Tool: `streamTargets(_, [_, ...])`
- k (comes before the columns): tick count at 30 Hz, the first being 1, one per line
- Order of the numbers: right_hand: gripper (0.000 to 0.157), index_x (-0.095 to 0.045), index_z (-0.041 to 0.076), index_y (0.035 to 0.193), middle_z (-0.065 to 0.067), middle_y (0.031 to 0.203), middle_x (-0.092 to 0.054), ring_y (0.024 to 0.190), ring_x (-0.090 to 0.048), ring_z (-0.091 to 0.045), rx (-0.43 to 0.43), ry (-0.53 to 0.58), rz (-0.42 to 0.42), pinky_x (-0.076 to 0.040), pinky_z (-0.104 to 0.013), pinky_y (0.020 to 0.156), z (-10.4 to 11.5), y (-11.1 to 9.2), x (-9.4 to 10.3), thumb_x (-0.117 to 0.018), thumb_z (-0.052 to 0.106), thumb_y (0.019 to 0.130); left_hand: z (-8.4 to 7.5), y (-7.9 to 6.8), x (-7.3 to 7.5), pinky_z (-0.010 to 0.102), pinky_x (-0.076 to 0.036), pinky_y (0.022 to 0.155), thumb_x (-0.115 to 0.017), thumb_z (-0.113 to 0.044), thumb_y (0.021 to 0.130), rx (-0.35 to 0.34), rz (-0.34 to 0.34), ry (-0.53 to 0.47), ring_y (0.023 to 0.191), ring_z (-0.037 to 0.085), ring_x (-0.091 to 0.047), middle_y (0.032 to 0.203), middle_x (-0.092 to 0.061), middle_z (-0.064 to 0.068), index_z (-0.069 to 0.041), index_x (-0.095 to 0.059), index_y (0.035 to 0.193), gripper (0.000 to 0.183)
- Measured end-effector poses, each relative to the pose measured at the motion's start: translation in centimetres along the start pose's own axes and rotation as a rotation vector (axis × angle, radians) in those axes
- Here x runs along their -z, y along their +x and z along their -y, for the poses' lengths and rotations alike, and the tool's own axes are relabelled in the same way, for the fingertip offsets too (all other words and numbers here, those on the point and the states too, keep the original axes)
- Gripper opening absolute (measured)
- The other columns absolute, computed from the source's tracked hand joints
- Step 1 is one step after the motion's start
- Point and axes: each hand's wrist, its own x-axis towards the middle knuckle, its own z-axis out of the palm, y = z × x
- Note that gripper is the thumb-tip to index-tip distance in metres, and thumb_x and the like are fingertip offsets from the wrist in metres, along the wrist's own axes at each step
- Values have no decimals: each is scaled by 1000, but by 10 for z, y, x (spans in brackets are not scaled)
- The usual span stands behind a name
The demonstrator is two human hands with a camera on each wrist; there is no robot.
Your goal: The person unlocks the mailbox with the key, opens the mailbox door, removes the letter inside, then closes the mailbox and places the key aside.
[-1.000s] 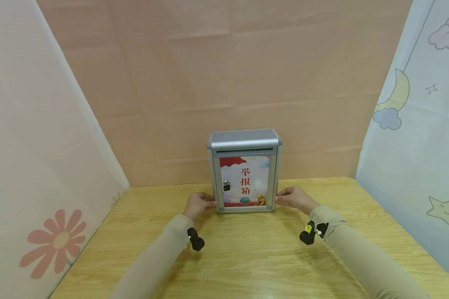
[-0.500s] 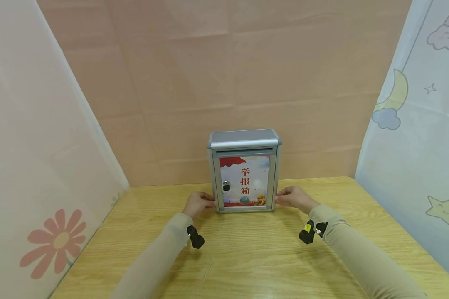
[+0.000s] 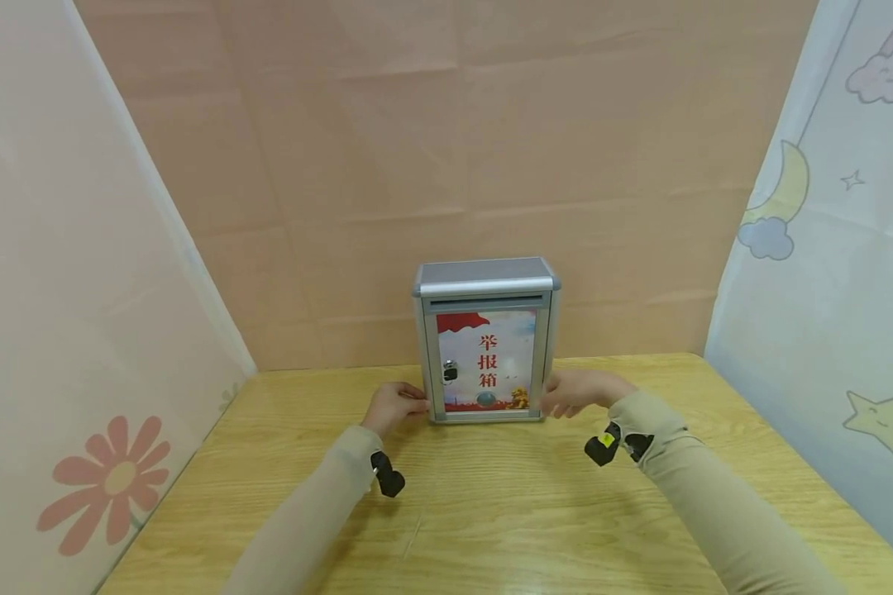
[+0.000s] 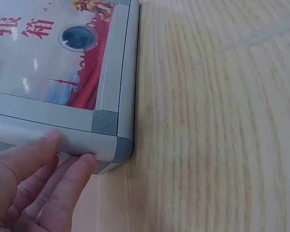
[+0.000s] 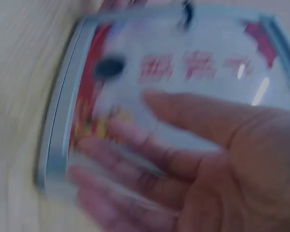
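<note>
A silver-grey metal suggestion box (image 3: 485, 343) stands upright on the wooden table, near the back wall. Across its top runs a slot (image 3: 486, 301); the front panel carries red lettering, a small lock (image 3: 450, 372) at the left and a round window (image 4: 79, 37) low down. My left hand (image 3: 396, 407) touches the lower left side of the box, thumb and fingertips against its frame. At the lower right corner is my right hand (image 3: 584, 392), fingers extended and spread in front of the panel (image 5: 174, 67). That wrist view is blurred, so contact there cannot be told.
The wooden table (image 3: 484, 512) extends forward from a pinkish-tan back cloth (image 3: 446, 165). Pale printed curtains (image 3: 59, 289) flank both sides. A black camera (image 3: 389, 475) is strapped to each wrist.
My right hand has come off the right side of the box and swung slightly leftward and forward, its wrist turning. The left hand and the box stay in place.
</note>
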Motion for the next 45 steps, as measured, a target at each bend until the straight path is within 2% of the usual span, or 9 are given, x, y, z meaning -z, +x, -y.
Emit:
streamTargets(4, [41, -52, -12, 127, -28, 126, -58, 110, -63, -33, 110, 334, 46, -54, -41, 94, 33, 17, -20, -43, 20, 104, 0, 0, 1, 45, -57, 85, -71, 0, 85, -15, 2, 1, 86, 27, -70, 97, -67, 19, 10, -65, 102, 21])
streamTargets(10, [41, -44, -10, 133, -25, 129, -53, 101, -63, -23, 15, 908, -71, -55, -30, 88, 62, 54, -62, -45, 19, 104, 1, 0, 0, 43, -58, 83, -72, 0, 84, -17, -8, 9, 81, 21, -69, 95, -68, 18, 9, -65, 100, 20])
streamTargets(14, [27, -50, -1, 119, -15, 116, -57, 98, -59, -21, -21, 1105, -139, -55, -29, 85, 67, 70, -77, -47, 20, 103, 2, 0, 0, 42, -59, 82, -72, -1, 84, -27, -14, 29, 79, 19, -69, 93, -68, 17, 8, -66, 100, 19])
streamTargets(17, [19, -49, 2, 115, -12, 105, -59, 97, -59, -21, -16, 1168, -193, -55, -27, 83, 70, 74, -82, -47, 15, 103, 2, -1, -1, 41, -59, 80, -73, -2, 84, -34, -20, 47, 79, 19, -70, 93, -69, 17, 8, -66, 100, 19])
streamTargets(23, [25, -43, 0, 125, -11, 98, -58, 90, -60, -18, -6, 1195, -220, -55, -23, 77, 75, 77, -81, -46, 11, 102, 0, -3, -1, 42, -59, 81, -73, -3, 84, -31, -26, 66, 79, 19, -70, 93, -70, 17, 7, -67, 100, 20])
streamTargets(30, [12, -50, 0, 110, -10, 92, -59, 83, -60, -15, 6, 1232, -213, -55, -20, 74, 73, 80, -82, -44, 7, 103, 0, -2, 0, 41, -59, 79, -73, -3, 84, -44, -17, 87, 83, 26, -71, 91, -70, 16, 7, -67, 100, 20])
streamTargets(40, [14, -42, 1, 106, -5, 92, -48, 81, -47, -10, 62, 1542, -121, -45, -17, 71, 71, 91, -101, -29, 7, 106, -1, -2, 0, 44, -58, 83, -71, -3, 86, -35, -11, 65, 87, 29, -70, 93, -69, 16, 6, -67, 101, 18])
streamTargets(43, [16, -42, 1, 107, -6, 95, -47, 82, -47, -11, 70, 1516, -124, -46, -18, 74, 71, 91, -102, -28, 8, 106, 0, -1, 1, 44, -58, 83, -71, -3, 86, -38, -3, 63, 86, 27, -70, 93, -69, 16, 6, -67, 101, 18])
streamTargets(45, [16, -44, 0, 108, -8, 99, -47, 86, -49, -12, 64, 1410, -151, -48, -19, 76, 71, 89, -100, -31, 9, 106, 1, 2, 2, 43, -58, 83, -72, -3, 86, -40, -1, 63, 85, 25, -70, 94, -69, 16, 6, -67, 101, 18])
